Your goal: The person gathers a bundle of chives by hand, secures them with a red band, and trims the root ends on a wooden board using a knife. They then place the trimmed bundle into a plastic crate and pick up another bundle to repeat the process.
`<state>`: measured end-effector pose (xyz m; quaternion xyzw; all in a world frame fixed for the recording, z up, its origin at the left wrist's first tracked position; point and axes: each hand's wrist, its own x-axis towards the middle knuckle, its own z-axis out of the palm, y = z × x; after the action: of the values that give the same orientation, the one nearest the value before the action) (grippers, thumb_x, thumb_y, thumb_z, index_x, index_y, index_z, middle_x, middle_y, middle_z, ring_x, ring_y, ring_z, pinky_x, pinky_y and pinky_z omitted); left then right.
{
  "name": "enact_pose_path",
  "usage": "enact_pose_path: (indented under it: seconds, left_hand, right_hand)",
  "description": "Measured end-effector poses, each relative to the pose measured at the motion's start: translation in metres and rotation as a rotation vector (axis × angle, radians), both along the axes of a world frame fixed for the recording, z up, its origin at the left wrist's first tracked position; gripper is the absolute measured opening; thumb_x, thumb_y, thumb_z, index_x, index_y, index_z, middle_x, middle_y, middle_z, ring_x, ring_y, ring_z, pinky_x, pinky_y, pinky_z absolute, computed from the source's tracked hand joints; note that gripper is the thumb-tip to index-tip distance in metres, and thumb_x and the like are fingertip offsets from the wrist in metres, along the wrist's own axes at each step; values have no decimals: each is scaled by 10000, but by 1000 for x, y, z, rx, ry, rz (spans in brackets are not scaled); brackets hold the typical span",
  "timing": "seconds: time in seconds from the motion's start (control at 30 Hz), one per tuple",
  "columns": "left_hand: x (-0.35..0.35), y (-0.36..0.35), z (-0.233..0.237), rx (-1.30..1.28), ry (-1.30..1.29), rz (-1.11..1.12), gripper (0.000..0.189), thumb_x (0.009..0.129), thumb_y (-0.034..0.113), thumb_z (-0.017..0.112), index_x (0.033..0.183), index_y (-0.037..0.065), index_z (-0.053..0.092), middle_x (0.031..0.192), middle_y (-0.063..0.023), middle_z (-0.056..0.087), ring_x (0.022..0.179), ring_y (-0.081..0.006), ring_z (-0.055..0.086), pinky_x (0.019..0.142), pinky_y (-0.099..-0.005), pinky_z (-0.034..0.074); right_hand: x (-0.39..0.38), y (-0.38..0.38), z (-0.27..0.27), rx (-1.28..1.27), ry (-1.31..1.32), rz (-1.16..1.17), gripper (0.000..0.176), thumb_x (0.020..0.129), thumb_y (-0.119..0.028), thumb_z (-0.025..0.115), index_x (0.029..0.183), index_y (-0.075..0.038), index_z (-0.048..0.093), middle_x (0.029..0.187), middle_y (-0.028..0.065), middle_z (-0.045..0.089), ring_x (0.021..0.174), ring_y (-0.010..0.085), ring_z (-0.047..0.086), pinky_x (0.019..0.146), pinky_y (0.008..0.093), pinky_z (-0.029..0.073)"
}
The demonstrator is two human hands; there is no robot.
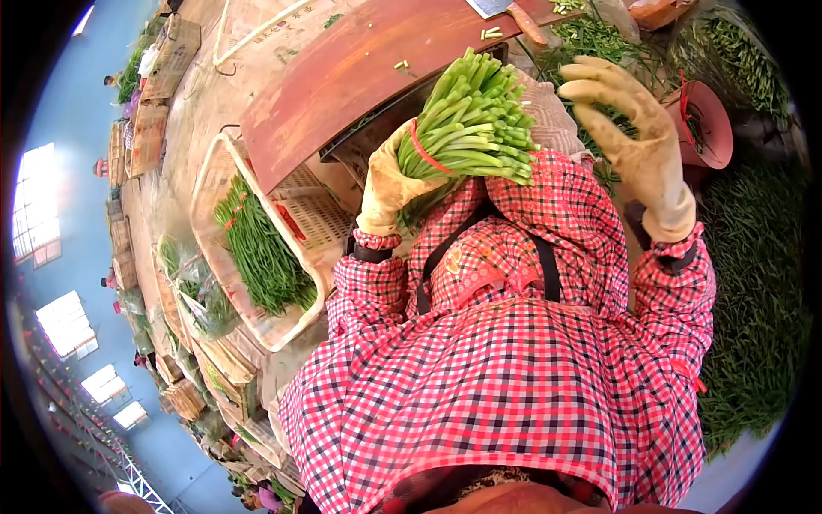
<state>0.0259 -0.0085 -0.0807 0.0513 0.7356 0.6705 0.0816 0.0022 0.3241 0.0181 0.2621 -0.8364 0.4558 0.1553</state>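
Observation:
A bundle of green stalks with a red band round it rests above my lap, its cut ends toward the upper right. My left hand, in a pale yellowish glove, is wrapped round the bundle beside the band. To the right of the bundle and apart from it, my right hand is raised in a matching glove, its fingers spread and slightly curved, with nothing in them. The leafy end of the bundle is mostly hidden below my left hand.
A reddish-brown board carries stalk scraps and a knife. Banded greens lie in a white crate at left. At right are a pink container and a big pile of greens.

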Motion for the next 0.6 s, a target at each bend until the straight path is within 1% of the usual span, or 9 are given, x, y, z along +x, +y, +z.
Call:
enact_pose_path:
  seconds: [0.07, 0.17, 0.27, 0.37, 0.4, 0.47, 0.53, 0.6]
  left_hand:
    - [1, 0, 2, -9, 2, 1, 866, 657, 122, 957, 1410, -11, 550, 1290, -57, 697, 1138, -129, 647, 1046, -313, 502]
    - [1, 1, 8, -52, -2, -9, 858, 653, 122, 957, 1403, -7, 561, 1292, -59, 696, 1140, -127, 645, 1045, -315, 502]
    - [0, 2, 12, -52, -9, -31, 855, 648, 122, 958, 1398, -6, 568, 1291, -60, 693, 1141, -123, 638, 1042, -315, 500]
    - [1, -1, 3, -77, 21, -36, 861, 644, 130, 962, 1398, -8, 570, 1284, -57, 691, 1137, -117, 631, 1037, -312, 499]
    - [1, -1, 6, -78, 16, -31, 865, 643, 134, 963, 1399, -9, 569, 1281, -56, 690, 1135, -117, 629, 1036, -310, 498]
    - [2, -3, 7, -84, 11, -19, 870, 641, 142, 966, 1399, -11, 568, 1274, -54, 690, 1132, -116, 627, 1035, -309, 497]
    - [0, -3, 6, -87, 8, -17, 871, 639, 148, 968, 1397, -12, 568, 1269, -52, 690, 1129, -116, 625, 1034, -308, 497]
    - [0, -3, 3, -129, 30, -18, 868, 638, 138, 968, 1394, -13, 569, 1272, -50, 686, 1126, -114, 623, 1033, -308, 499]
  right_hand:
    - [4, -19, 9, -56, 54, 66, 256, 892, -36, 723, 1134, -114, 750, 1278, 62, 700, 1272, 227, 598, 1114, 380, 457]
    - [5, -46, 14, -131, -2, 129, 234, 873, -35, 737, 1098, -95, 746, 1340, 54, 665, 1326, 236, 552, 1131, 386, 445]
    - [-10, -54, -7, -43, 86, 243, 197, 881, -47, 730, 1077, -75, 735, 1367, 64, 642, 1335, 238, 538, 1132, 374, 444]
    - [-36, -26, -32, -243, 66, 62, 175, 928, -45, 670, 1096, -59, 716, 1261, 105, 673, 1152, 224, 649, 995, 363, 547]
    - [-41, -12, -32, 32, 272, -134, 178, 934, -44, 667, 1105, -52, 713, 1241, 110, 678, 1086, 219, 683, 976, 366, 559]
    - [-26, 3, -26, 114, 31, -130, 184, 941, -51, 676, 1121, -57, 713, 1249, 112, 679, 1038, 227, 707, 983, 373, 555]
    - [-8, -3, -11, 55, -66, -104, 187, 939, -58, 690, 1123, -67, 716, 1252, 108, 682, 1054, 238, 707, 1001, 381, 544]
    - [4, -24, -1, -150, -24, -49, 185, 929, -65, 709, 1113, -82, 720, 1253, 99, 689, 1134, 250, 684, 1032, 391, 524]
